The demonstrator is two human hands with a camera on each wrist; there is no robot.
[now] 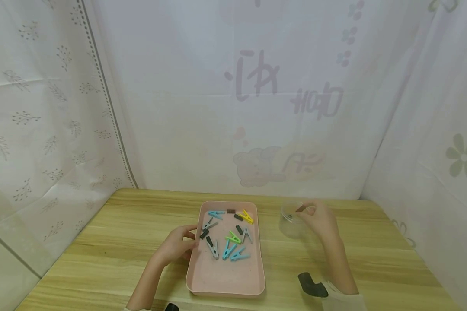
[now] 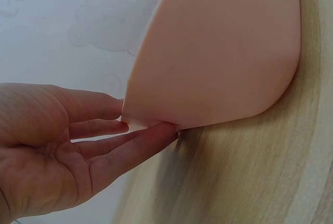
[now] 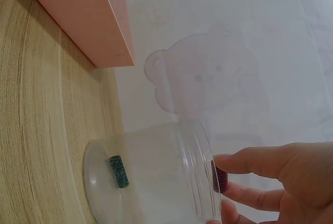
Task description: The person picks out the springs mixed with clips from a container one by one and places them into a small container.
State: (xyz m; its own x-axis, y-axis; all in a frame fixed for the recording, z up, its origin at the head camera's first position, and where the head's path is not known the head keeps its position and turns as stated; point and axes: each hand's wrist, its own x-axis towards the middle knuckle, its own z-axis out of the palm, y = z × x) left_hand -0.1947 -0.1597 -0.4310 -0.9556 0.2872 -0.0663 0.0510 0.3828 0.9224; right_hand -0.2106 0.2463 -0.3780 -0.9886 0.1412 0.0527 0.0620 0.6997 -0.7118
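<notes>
A pink tray (image 1: pixel 202 276) sits mid-table with several coloured clothes pegs (image 1: pixel 233 237) and small dark cylinders inside. My left hand (image 1: pixel 177 245) rests against the tray's left rim, its straight fingers (image 2: pixel 130 141) touching the tray wall (image 2: pixel 218 52). To the right stands a clear plastic jar (image 1: pixel 290 222). My right hand (image 1: pixel 317 218) is at the jar's rim and pinches a small dark cylinder (image 3: pixel 219 180) just over the opening. A dark green cylinder (image 3: pixel 118 171) lies on the bottom of the jar (image 3: pixel 156 182).
The wooden table (image 1: pixel 120 242) is enclosed by white printed curtains at the back and both sides. A black wrist mount (image 1: pixel 312 286) shows on the right forearm. The tray's corner (image 3: pixel 99 31) lies close to the jar.
</notes>
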